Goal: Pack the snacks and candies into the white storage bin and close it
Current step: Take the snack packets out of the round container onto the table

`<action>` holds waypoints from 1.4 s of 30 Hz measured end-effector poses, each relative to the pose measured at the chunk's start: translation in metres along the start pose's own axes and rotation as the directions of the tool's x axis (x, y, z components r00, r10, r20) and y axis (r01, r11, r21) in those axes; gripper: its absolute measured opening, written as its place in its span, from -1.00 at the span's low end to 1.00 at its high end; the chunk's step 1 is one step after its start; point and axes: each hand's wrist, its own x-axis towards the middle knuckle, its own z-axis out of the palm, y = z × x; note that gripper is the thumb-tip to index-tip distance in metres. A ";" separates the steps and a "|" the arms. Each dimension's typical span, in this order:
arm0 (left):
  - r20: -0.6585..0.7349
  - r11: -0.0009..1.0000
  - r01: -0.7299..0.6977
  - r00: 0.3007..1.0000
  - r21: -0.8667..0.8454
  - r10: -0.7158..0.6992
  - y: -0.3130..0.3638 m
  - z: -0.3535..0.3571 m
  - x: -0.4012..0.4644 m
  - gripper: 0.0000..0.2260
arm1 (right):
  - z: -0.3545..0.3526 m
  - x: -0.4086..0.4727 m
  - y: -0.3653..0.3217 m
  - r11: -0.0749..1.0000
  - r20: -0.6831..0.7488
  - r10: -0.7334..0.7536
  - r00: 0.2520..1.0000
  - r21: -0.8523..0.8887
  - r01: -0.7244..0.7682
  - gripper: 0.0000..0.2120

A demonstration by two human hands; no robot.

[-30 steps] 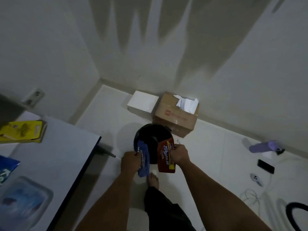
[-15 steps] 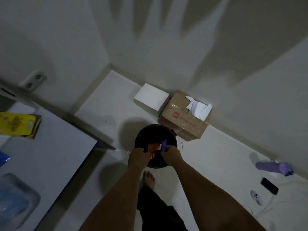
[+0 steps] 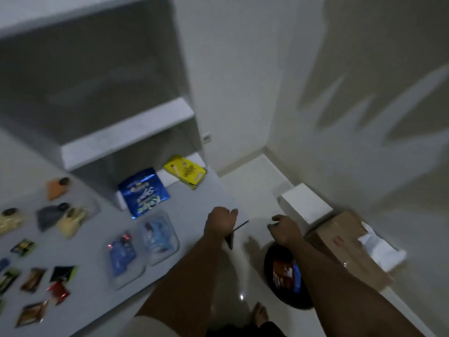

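Our left hand hangs loosely curled and empty over the bench edge; our right hand, fingers curled and empty, hovers above the black bin on the floor, wrappers inside it.

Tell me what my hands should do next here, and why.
Probably reach the left hand to the blue snack bag on the table. Both hands look empty, the right hand hovers above the black bin on the floor, which already holds wrappers, and that bag lies nearest the left hand among many unpacked snacks.
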 end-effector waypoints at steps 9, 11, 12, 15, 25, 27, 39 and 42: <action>-0.174 0.999 -0.030 0.984 0.045 0.038 -0.061 -0.138 0.002 -0.51 | 0.043 -0.024 -0.145 0.949 -0.122 -0.289 0.949 -0.162 0.269 -0.62; -0.191 0.998 -0.044 0.980 0.047 0.053 -0.072 -0.158 -0.001 -0.54 | 0.053 -0.032 -0.167 0.942 -0.138 -0.313 0.940 -0.174 0.289 -0.59; -0.200 0.998 -0.050 0.978 0.042 0.058 -0.077 -0.168 -0.003 -0.58 | 0.058 -0.034 -0.176 0.937 -0.146 -0.325 0.935 -0.180 0.298 -0.57; -0.232 0.997 -0.059 0.970 0.048 0.068 -0.096 -0.193 -0.003 -0.61 | 0.071 -0.044 -0.196 0.927 -0.151 -0.349 0.925 -0.198 0.318 -0.53; -0.312 0.986 -0.057 0.944 0.155 0.104 -0.144 -0.218 -0.001 -0.60 | 0.103 -0.050 -0.221 0.891 -0.060 -0.373 0.926 -0.303 0.339 -0.36; -0.308 0.985 -0.039 0.947 0.166 0.090 -0.147 -0.215 0.000 -0.57 | 0.106 -0.047 -0.223 0.890 -0.053 -0.365 0.930 -0.313 0.331 -0.34; -0.349 0.982 0.117 0.935 0.146 -0.060 -0.155 -0.215 0.069 -0.63 | 0.112 0.032 -0.250 0.926 -0.049 -0.295 0.954 -0.259 0.273 -0.38; -0.335 0.983 0.149 0.936 0.108 -0.105 -0.158 -0.219 0.097 -0.61 | 0.108 0.061 -0.266 0.934 -0.061 -0.292 0.955 -0.234 0.270 -0.46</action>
